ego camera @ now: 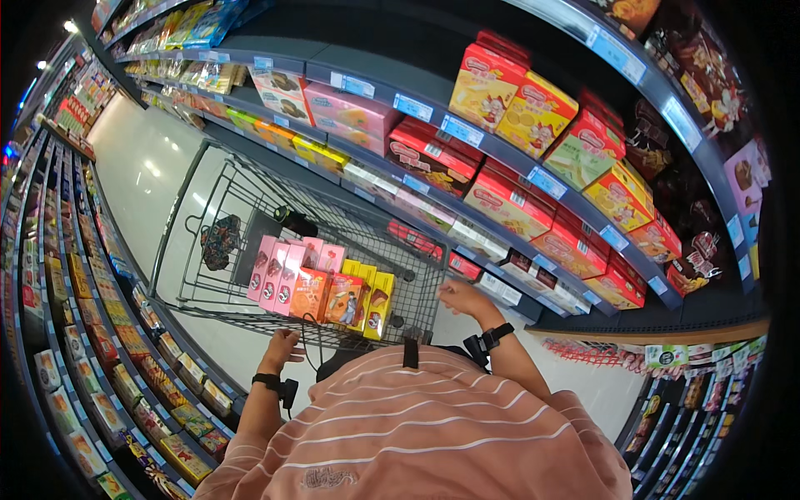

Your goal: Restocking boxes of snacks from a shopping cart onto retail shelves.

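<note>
My left hand [283,351] hangs beside the near long side of a wire shopping cart [187,305], with nothing seen in it and its fingers loosely apart. Past the cart's right end, near the low shelves, is my right hand [464,297]. Its fingers curl inward, and their inner side is hidden. Inside the cart stand several pink boxes [270,275], two orange boxes [309,297] with printed pictures, and yellow boxes [379,306]. A dark cylindrical object [295,220] lies by the cart's far side. Dark patterned fabric [220,242] is bunched at its left end.
Shelving with red snack boxes [431,153], yellow boxes [537,112] and pink boxes [350,112] runs along the far side, bearing price tags. Another stocked shelf [106,331] borders the left. A pale floor aisle [134,150] stretches to the upper left. Hanging packets [665,356] are at right.
</note>
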A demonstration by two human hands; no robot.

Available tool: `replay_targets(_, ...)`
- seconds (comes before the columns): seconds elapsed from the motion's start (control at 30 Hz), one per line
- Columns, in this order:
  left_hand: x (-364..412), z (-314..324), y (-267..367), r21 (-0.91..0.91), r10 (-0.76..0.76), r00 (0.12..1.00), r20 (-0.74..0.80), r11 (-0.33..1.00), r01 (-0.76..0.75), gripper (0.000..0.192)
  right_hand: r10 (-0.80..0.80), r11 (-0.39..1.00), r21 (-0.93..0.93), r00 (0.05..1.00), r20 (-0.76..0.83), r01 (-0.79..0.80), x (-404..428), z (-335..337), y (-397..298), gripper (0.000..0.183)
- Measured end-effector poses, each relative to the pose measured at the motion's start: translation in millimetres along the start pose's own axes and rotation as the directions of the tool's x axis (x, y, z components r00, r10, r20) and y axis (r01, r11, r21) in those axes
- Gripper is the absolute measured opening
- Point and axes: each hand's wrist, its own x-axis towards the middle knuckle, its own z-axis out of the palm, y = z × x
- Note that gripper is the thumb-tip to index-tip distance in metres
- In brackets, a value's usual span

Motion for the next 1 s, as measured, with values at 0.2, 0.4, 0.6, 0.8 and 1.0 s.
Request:
replay_targets(0.2, 24.5, -23.5, -3.3, -0.11, -0.065, 0.998, 0.002, 0.992, 0.065, 0.03, 0.184, 0.975, 0.106, 0.978, 0.096, -0.194, 14.8, 20.4, 22.1, 0.048)
replay_targets(0.4, 50.1, -49.8, 7.8, -0.054, -0.036, 0.999, -0.025, 0.998, 0.034, 0.031, 0.177, 0.95, 0.234, 0.974, 0.141, -0.207, 31.2, 41.5, 16.4, 0.054)
replay_targets(0.6, 73.0, -85.3, 40.3, 0.039, -0.034, 0.999, -0.001, 0.999, 0.034, 0.033, 0.12, 0.915, 0.36, 0.974, 0.19, -0.183, 67.3, 63.2, 5.6, 0.067)
replay_targets(0.8, 106.3, -127.5, 50.4, 0.062, -0.018, 1.0, 0.019, 0.998, 0.017, 0.035, 0.136, 0.901, 0.379, 0.967, 0.216, -0.212, 93.1, 84.0, -20.4, 0.072)
replay_targets(1.0, 130.2, -171.6, 57.3, 0.046, -0.024, 0.999, -0.036, 0.999, 0.026, 0.044, 0.135, 0.869, 0.437, 0.961, 0.242, -0.232, 98.1, 116.8, -55.9, 0.077)
